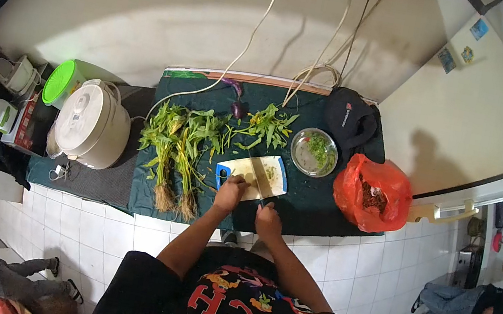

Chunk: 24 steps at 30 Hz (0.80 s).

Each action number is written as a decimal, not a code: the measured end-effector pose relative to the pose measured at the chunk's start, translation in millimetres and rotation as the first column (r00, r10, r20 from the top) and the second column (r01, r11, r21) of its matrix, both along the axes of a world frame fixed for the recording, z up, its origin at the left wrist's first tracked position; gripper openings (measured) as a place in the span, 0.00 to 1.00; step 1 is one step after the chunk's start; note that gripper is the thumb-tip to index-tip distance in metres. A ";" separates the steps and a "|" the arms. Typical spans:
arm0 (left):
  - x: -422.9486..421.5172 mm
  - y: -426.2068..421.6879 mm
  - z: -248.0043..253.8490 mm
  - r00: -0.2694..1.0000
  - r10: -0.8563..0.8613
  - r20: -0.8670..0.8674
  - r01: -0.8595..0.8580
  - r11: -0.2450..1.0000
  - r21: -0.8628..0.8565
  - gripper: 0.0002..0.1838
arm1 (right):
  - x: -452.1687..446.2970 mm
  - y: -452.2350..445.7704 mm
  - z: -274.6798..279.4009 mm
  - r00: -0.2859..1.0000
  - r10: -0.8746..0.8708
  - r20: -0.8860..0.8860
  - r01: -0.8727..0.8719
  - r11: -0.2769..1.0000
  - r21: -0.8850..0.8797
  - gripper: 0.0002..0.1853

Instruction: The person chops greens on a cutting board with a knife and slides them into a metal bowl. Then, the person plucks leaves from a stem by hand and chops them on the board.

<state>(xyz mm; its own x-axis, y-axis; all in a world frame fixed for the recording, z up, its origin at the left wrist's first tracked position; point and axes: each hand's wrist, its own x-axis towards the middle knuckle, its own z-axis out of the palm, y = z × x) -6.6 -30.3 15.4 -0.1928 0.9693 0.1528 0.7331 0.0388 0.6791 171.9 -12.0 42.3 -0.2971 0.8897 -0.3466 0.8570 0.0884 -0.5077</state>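
A white cutting board with blue ends lies near the front of the dark green tabletop. My right hand grips the handle of a knife, whose wide blade crosses the board. Curled fingers of my left hand rest on the board's left part, left of the blade; what they hold is hidden. Small chopped green bits lie on the board to the right of the blade. Beyond the board's right end stands a round metal bowl with chopped greens inside.
Leafy greens with roots lie left of the board, loose leaves behind it. An eggplant, a black cap, a red plastic bag and a white rice cooker surround the work area. Two other people are at the sides.
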 end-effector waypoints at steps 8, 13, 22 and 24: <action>-0.2 0.5 -9.7 0.995 0.032 -0.094 -0.028 0.999 0.042 0.10 | -14.1 10.4 33.4 0.994 0.100 0.032 -0.098 0.993 -0.066 0.22; -1.9 1.1 -11.2 0.996 0.019 -0.084 -0.015 0.999 0.052 0.10 | -10.5 7.2 23.8 1.000 -0.002 -0.019 0.001 0.998 -0.064 0.23; 1.0 -1.9 -7.9 0.983 0.004 -0.184 0.010 0.997 0.078 0.11 | -4.4 0.4 10.2 0.999 0.005 0.036 -0.002 0.998 -0.067 0.23; -2.2 0.0 -7.2 0.970 -0.024 -0.240 0.033 0.999 0.033 0.12 | -9.6 10.2 7.5 0.999 0.045 -0.012 -0.046 0.998 -0.044 0.23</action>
